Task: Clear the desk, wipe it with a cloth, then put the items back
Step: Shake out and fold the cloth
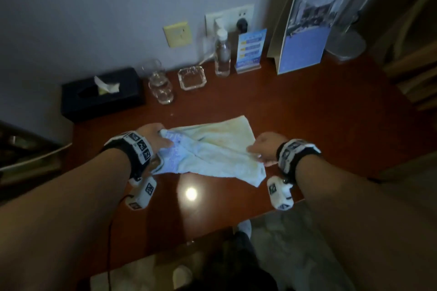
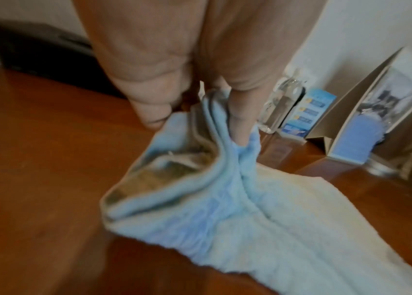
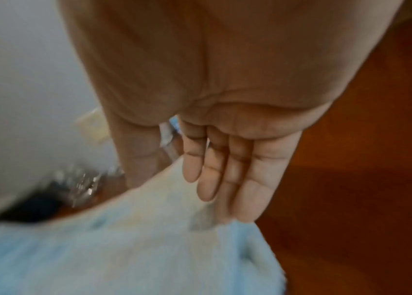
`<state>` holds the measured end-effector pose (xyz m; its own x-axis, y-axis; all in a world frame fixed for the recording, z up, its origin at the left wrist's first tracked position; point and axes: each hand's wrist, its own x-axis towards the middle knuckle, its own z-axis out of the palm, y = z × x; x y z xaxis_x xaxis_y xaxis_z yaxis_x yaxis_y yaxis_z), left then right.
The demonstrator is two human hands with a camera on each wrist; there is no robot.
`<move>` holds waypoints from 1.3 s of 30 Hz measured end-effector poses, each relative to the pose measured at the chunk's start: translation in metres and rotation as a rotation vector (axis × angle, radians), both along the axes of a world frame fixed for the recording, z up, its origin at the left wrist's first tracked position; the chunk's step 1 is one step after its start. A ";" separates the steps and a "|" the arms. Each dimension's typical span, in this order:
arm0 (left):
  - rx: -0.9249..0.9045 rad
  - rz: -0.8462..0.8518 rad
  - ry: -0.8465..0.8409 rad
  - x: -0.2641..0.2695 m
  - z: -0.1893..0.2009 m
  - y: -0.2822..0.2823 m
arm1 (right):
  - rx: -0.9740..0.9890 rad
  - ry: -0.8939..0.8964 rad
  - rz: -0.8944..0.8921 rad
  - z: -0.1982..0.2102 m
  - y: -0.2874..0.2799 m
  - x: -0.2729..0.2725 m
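Note:
A light blue and cream cloth (image 1: 212, 149) lies crumpled on the red-brown desk (image 1: 319, 113), near its front edge. My left hand (image 1: 163, 139) grips the cloth's bunched left end; in the left wrist view the left hand (image 2: 197, 119) has its fingers curled into the folds of the cloth (image 2: 225, 209). My right hand (image 1: 254, 150) holds the right edge. In the right wrist view the right hand (image 3: 182, 179) pinches the cloth (image 3: 123, 249), thumb behind it and straight fingers (image 3: 225, 175) in front.
Along the wall stand a black tissue box (image 1: 101, 94), stacked glasses (image 1: 160, 85), a glass ashtray (image 1: 191, 77), a water bottle (image 1: 222, 54), a small blue sign (image 1: 249, 51), a tall brochure stand (image 1: 307, 26) and a lamp base (image 1: 347, 45).

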<state>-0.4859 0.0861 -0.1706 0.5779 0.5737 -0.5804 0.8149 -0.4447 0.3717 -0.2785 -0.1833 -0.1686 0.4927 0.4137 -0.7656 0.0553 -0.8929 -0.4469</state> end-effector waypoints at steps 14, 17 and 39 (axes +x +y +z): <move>-0.048 0.461 0.228 -0.038 -0.045 0.007 | -0.218 -0.325 0.578 -0.022 0.005 -0.007; -0.104 0.378 0.303 -0.042 -0.046 -0.002 | -0.124 -0.290 0.422 -0.009 0.015 0.012; -0.125 0.712 -0.204 -0.049 -0.064 -0.016 | -0.250 -0.147 0.112 -0.035 0.060 0.036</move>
<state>-0.5346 0.0706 -0.2350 0.1951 0.7856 -0.5872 0.7993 0.2196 0.5593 -0.2422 -0.1234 -0.2036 0.5675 0.2790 -0.7746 0.2069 -0.9590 -0.1937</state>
